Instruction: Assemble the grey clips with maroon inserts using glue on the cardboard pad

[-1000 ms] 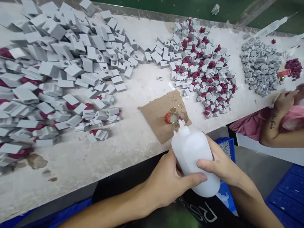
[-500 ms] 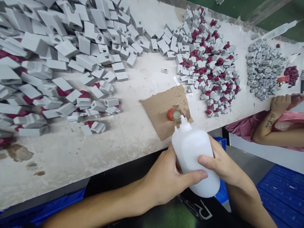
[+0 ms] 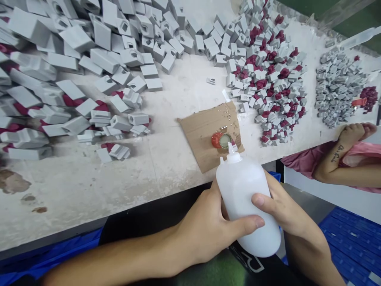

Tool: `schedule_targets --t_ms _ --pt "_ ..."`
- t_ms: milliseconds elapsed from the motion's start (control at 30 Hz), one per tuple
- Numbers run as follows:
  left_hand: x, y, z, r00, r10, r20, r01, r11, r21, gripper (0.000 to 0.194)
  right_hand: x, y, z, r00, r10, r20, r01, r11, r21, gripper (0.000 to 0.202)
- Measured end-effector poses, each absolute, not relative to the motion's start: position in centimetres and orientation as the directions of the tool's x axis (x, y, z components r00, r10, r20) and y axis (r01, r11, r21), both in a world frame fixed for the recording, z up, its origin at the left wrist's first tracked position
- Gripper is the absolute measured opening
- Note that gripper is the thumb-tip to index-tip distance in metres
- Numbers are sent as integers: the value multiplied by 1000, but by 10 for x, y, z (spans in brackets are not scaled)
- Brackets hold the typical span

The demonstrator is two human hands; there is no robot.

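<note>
Both of my hands are wrapped round a white plastic squeeze bottle (image 3: 245, 194), which is tilted with its nozzle pointing away from me. My left hand (image 3: 208, 222) grips its left side, thumb across the front. On the other side my right hand (image 3: 276, 202) holds it, thumb on the front and fingers hidden behind. Just beyond the nozzle tip lies a small red cap (image 3: 216, 140) with a round, pale, liquid-looking inside. It rests on a piece of brown cardboard (image 3: 198, 139) spotted with wet drops. Whether the tip touches the cap I cannot tell.
Grey blocks (image 3: 101, 63) with holes, some with dark red parts, cover the table's left and back. Mixed grey and red pieces (image 3: 270, 79) are heaped right of the cardboard. Further right are smaller grey parts (image 3: 336, 91) and a person's forearm (image 3: 336, 155) at the edge.
The view has shifted slightly, so the table's things sit a little differently in it. Both hands keep hold of the bottle, its nozzle still near the red cap.
</note>
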State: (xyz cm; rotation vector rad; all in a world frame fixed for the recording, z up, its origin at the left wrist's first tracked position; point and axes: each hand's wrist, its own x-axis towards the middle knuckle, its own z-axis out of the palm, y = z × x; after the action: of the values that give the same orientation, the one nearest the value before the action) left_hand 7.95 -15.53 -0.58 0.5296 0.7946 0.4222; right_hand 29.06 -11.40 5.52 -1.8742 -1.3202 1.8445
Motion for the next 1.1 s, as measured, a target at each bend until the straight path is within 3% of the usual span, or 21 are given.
schedule_targets --t_ms 667,1100 --pt "75 -149 1 640 531 -555 -187 808 558 74 290 -111 62 -174 655 -735 456 -608 -650 73" --pt "73 -156 2 651 525 -548 -238 827 510 80 289 -109 67 -156 618 -770 427 -661 -617 81"
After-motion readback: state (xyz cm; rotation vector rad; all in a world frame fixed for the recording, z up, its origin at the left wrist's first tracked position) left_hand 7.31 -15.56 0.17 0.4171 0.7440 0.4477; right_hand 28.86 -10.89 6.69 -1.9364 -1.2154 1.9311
